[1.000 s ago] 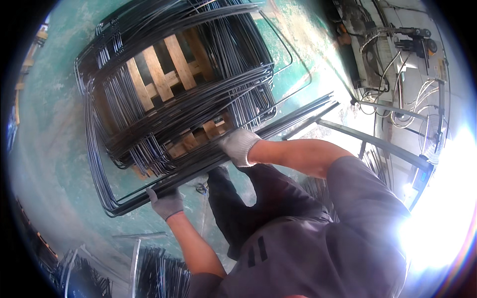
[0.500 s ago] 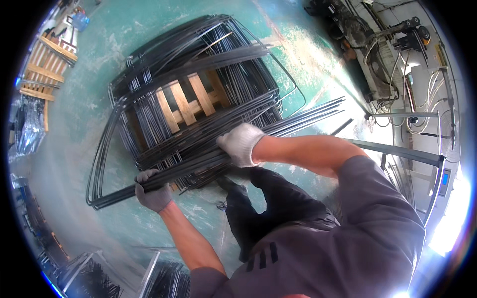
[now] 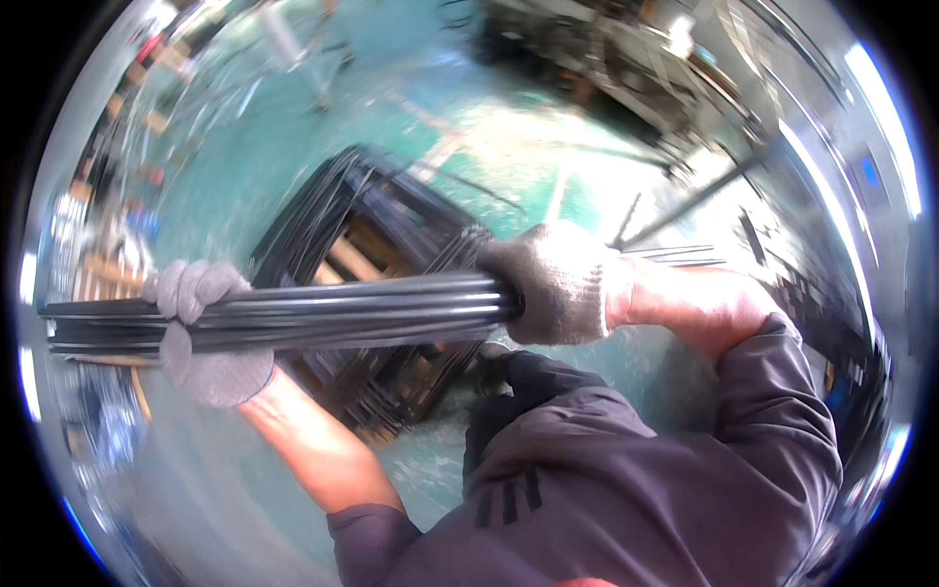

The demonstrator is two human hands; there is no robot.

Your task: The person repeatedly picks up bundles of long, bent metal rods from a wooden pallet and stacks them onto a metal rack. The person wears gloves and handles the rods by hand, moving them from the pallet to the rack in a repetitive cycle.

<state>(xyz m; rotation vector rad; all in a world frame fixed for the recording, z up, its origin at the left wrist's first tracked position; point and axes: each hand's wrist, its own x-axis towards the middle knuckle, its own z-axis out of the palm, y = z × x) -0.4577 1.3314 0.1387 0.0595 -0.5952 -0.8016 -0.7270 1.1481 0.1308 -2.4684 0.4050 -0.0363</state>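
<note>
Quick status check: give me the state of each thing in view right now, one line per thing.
Bundle of dark metal rods: lifted clear of the stack, lying roughly level, gripped at two places.
Left hand: gloved, shut around the bundle near its left end.
Right hand: gloved, shut around the bundle further right.
Stack of bent rods: resting on the pallet, blurred.
Wooden pallet: on the green floor, mostly covered.

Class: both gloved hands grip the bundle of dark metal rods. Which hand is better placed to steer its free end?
Probably the left hand: it grips the bundle of dark metal rods nearest its free end.
</note>
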